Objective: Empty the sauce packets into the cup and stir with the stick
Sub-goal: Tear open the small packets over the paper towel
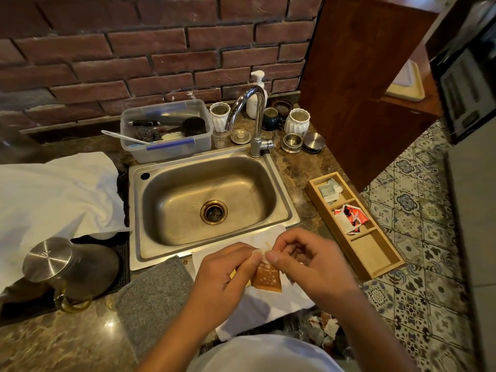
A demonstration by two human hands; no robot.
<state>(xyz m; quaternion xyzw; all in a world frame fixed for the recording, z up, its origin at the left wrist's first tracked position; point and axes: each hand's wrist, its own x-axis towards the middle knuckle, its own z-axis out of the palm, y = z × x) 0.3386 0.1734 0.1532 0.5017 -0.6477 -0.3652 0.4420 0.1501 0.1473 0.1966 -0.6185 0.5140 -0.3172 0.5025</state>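
My left hand (228, 275) and my right hand (308, 264) both pinch the top edge of a small orange-brown sauce packet (267, 279), which hangs down between them over a white cloth (257, 310) in front of the sink. The tip of a thin wooden stick (267, 245) pokes up just behind my fingers. The cup is hidden under my hands. A wooden tray (375, 253) on the right holds more sauce packets (349, 217) in its middle compartment and pale packets (329, 189) in its far one.
A steel sink (209, 200) with a tap (256, 116) lies straight ahead. A metal kettle (69, 264) and white towel (53, 194) sit left, a grey mat (153, 296) lies near me, and torn wrappers (326, 327) lie lower right. A plastic tub (166, 130) and cups stand behind.
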